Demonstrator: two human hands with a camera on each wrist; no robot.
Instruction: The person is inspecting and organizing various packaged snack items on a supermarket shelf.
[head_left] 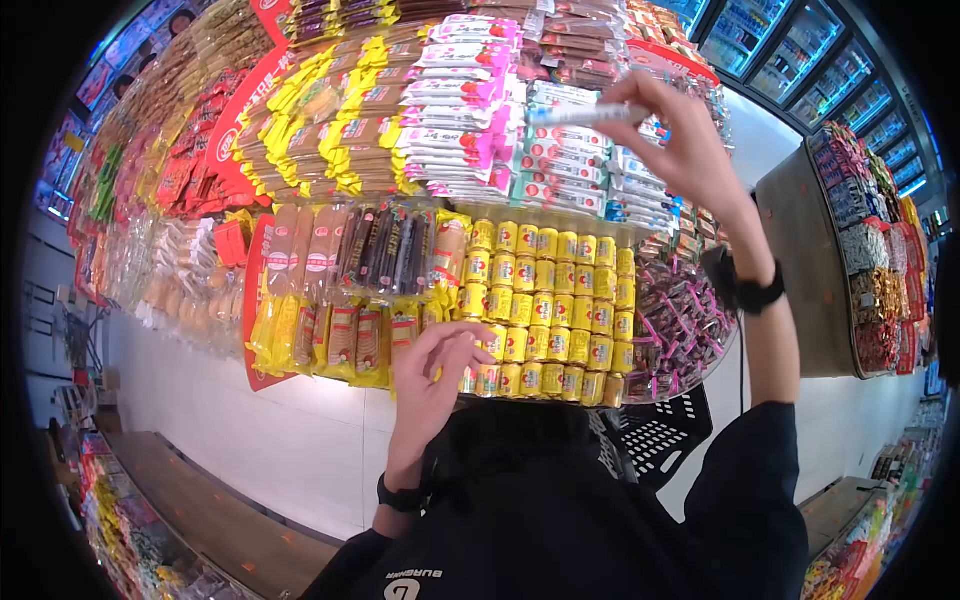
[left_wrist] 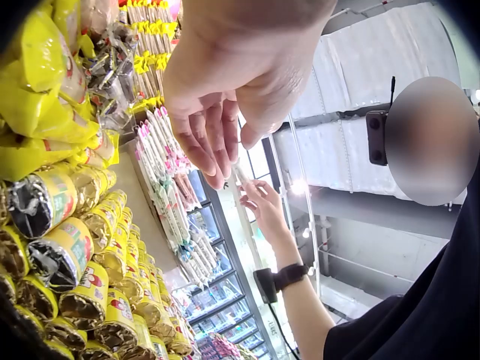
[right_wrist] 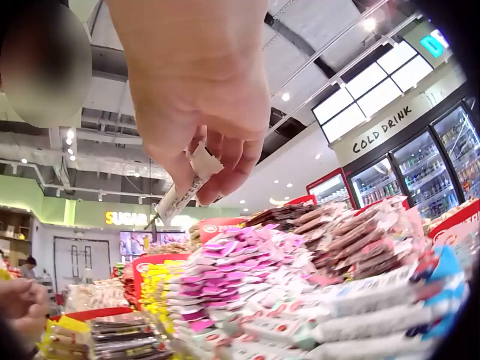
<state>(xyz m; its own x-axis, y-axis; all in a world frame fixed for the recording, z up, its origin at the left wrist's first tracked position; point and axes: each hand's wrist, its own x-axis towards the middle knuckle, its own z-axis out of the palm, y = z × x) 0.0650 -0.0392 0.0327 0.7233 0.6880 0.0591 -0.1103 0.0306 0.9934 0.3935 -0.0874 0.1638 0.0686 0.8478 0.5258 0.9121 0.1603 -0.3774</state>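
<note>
My right hand (head_left: 682,140) pinches one end of a slim white wrapped snack bar (head_left: 578,116) over the stacks of packaged bars. In the right wrist view the bar (right_wrist: 182,196) sits between thumb and fingers, its crimped wrapper end toward the camera. Beneath it lie white-and-green wrapped bars (head_left: 562,165), with pink-and-white ones (head_left: 460,120) to their left. My left hand (head_left: 430,375) is held at the near edge of the display, fingers loosely bent and holding nothing. It is nearest to rows of small yellow cylindrical packs (head_left: 545,310).
Left of the yellow packs lie dark wrapped sticks (head_left: 375,250) and yellow-bagged snacks (head_left: 275,335). Purple-and-dark wrapped sweets (head_left: 680,330) fill the right corner. A black basket (head_left: 668,435) is close at my right side. Another sweets stand (head_left: 830,270) and drink fridges (head_left: 800,60) stand to the right.
</note>
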